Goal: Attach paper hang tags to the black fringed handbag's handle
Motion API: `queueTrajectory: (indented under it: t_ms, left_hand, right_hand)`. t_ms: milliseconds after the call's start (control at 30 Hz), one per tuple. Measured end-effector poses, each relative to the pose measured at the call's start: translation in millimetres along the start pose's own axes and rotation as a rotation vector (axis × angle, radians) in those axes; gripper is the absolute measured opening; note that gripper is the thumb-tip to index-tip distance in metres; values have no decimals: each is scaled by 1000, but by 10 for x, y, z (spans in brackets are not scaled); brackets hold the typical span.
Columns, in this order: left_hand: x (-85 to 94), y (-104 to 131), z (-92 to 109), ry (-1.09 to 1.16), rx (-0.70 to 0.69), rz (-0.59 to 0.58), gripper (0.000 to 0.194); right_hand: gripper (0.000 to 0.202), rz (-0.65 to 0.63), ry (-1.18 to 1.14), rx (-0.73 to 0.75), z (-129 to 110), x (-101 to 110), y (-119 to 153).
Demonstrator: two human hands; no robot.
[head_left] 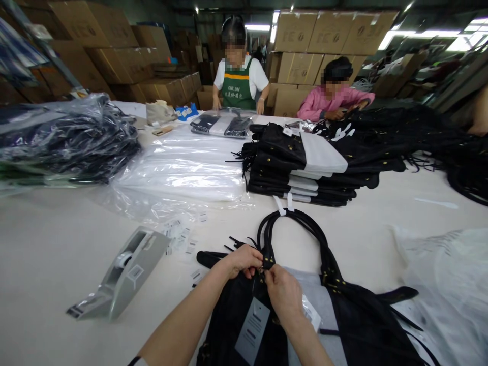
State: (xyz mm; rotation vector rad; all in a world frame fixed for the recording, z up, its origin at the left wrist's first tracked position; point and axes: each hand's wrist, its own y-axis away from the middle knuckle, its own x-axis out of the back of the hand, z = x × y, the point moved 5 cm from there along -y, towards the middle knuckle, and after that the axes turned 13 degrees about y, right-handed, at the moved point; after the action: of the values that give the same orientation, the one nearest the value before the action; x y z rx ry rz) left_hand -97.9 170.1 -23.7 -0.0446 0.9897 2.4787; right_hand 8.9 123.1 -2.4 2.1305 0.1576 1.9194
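Note:
A black handbag (366, 310) with a grey panel lies on the table in front of me. Its looped handles (324, 244) reach away from me, with a white tie around their top. At the base of the left handle end, my left hand (246, 260) pinches the bag with thumb and fingers closed. My right hand (284, 292) is closed just beside it, gripping at the same brass-coloured fitting. The small part between the fingertips is mostly hidden. Below the hands a grey hang tag (251, 328) lies on the bag, and a white label (311, 313) shows partly behind my right wrist.
A grey tape dispenser (129, 269) stands at left near loose barcode stickers (179, 236). Beyond are clear plastic bags (183, 170), a stack of black handbags (305, 173) and wrapped goods (64, 142). Two people work across the table; cartons (301, 30) rise behind.

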Motion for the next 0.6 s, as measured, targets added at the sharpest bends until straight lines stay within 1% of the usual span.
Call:
queueTrajectory:
  t_ms: [67,167,233,300,433,533,600]
  left_hand:
    - [-5,-41,0,-5,28,-68,19]
    - [-1,-106,-17,-24,66,-132,23]
    - [6,-144,-40,-37,73,-150,22]
    - [13,-169,-63,-42,58,-139,17]
    - [25,-155,-99,-16,-24,-36,13]
    - [58,-80,-116,28,-95,91,12]
    - [100,-11,-126,70,-134,173,11]
  right_hand:
    - [21,-10,12,-32,8,-7,-3]
    - [22,-26,25,-64,9,-27,-6]
    - [23,-33,30,-77,6,-44,-7]
    - [23,-35,30,-76,2,-57,-6]
    - [23,-36,11,-13,8,-46,16]
    - [19,-36,-1,65,23,11,53]
    - [24,-38,-13,104,34,51,73]
